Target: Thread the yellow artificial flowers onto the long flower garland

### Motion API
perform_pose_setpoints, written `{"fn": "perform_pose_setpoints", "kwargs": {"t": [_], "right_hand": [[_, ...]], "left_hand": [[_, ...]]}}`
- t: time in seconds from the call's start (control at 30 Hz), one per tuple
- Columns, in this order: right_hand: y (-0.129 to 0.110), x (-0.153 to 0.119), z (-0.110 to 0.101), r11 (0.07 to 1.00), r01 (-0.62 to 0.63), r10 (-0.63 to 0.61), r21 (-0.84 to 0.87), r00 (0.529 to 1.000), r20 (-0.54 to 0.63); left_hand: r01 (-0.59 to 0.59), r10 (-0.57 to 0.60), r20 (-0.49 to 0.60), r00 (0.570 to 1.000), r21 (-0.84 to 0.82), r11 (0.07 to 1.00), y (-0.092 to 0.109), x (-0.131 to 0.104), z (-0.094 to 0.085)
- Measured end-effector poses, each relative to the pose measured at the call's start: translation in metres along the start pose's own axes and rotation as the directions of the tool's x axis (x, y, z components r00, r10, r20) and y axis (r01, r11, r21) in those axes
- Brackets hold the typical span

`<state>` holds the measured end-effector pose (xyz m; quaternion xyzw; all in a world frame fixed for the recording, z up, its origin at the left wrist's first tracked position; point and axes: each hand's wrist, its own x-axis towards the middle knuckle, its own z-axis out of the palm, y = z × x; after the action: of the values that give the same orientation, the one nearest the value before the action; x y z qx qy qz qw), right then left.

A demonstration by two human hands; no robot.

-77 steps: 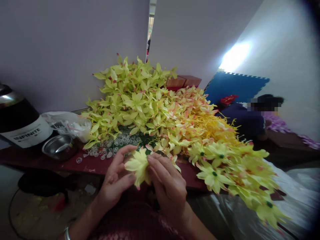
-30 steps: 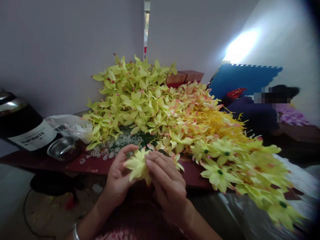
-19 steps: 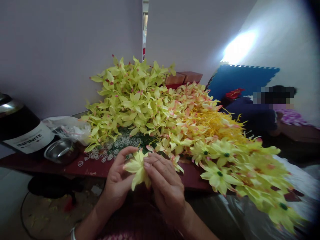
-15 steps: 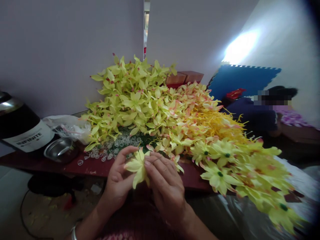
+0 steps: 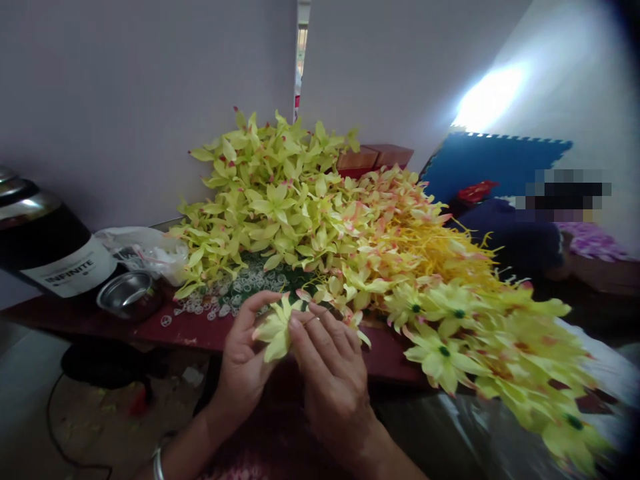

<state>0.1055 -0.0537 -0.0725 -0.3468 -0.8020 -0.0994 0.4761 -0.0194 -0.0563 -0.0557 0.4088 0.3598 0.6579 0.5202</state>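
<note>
A pale yellow-green artificial flower [image 5: 276, 331] is held between my two hands above the front edge of the dark red table. My left hand [image 5: 246, 350] grips it from the left side, thumb below and index finger above. From the right, my right hand [image 5: 327, 353] has its fingers closed on the flower's middle, which they hide. Behind the hands lie small white plastic rings [image 5: 213, 303] and a dark green heap partly under petals. A large pile of yellow-green petal pieces [image 5: 270, 207] rises behind, with finished-looking green-centred flowers [image 5: 444, 351] to the right.
At the left stand a black flask [image 5: 60, 247], a steel bowl [image 5: 129, 295] and a plastic bag [image 5: 150, 250]. Brown boxes [image 5: 375, 159] sit behind the pile, and yellow strands [image 5: 425, 243] lie within it. A person in dark blue [image 5: 520, 233] is at the right.
The view has shifted slightly, so the table items appear a little farther right. My right hand's fingers have turned somewhat around the flower, which remains between both hands.
</note>
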Motion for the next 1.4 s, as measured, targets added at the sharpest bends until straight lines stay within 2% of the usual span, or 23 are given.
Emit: {"fn": "perform_pose_setpoints", "kwargs": {"t": [0.13, 0.27, 0.43, 0.53, 0.6, 0.8, 0.93, 1.1, 1.23, 1.4], "right_hand": [[-0.002, -0.001, 0.002, 1.000, 0.005, -0.005, -0.025, 1.000, 0.001], [-0.004, 0.000, 0.004, 0.999, -0.004, 0.003, -0.046, 1.000, -0.019], [-0.008, 0.002, 0.007, 1.000, 0.021, -0.022, -0.021, 0.999, -0.040], [-0.009, 0.002, 0.009, 0.999, 0.013, -0.015, -0.033, 0.999, -0.048], [-0.008, 0.002, 0.010, 0.999, -0.014, 0.012, -0.030, 0.999, -0.051], [-0.003, 0.005, 0.012, 0.997, -0.074, 0.074, -0.023, 0.997, -0.028], [0.000, 0.006, 0.011, 0.996, -0.087, 0.087, 0.013, 0.996, 0.002], [0.007, 0.005, -0.002, 0.990, -0.066, 0.056, 0.128, 0.995, 0.080], [0.012, 0.007, -0.008, 0.977, -0.097, 0.082, 0.189, 0.993, 0.089], [0.013, 0.010, -0.004, 0.982, -0.108, 0.088, 0.155, 0.987, 0.133]], "left_hand": [[-0.027, 0.028, -0.024, 0.999, 0.023, 0.999, 0.002, -0.002, 0.002], [-0.054, 0.061, -0.097, 0.993, 0.071, 0.996, 0.000, -0.005, 0.003], [0.020, -0.027, -0.109, 0.994, -0.057, 0.998, 0.000, -0.007, 0.011], [0.022, -0.032, -0.123, 0.992, -0.078, 0.997, 0.000, -0.007, 0.011], [0.041, -0.050, -0.092, 0.994, -0.097, 0.994, 0.001, -0.005, 0.008], [0.199, -0.183, 0.085, 0.979, -0.262, 0.944, 0.012, 0.005, 0.002], [0.226, -0.220, 0.050, 0.974, -0.193, 0.955, 0.013, 0.009, 0.002], [0.253, -0.261, -0.034, 0.965, -0.152, 0.955, 0.010, 0.013, -0.001], [0.259, -0.268, -0.033, 0.963, -0.166, 0.952, 0.009, 0.012, -0.001], [0.281, -0.286, 0.013, 0.958, -0.223, 0.933, 0.011, 0.012, 0.000]]}}
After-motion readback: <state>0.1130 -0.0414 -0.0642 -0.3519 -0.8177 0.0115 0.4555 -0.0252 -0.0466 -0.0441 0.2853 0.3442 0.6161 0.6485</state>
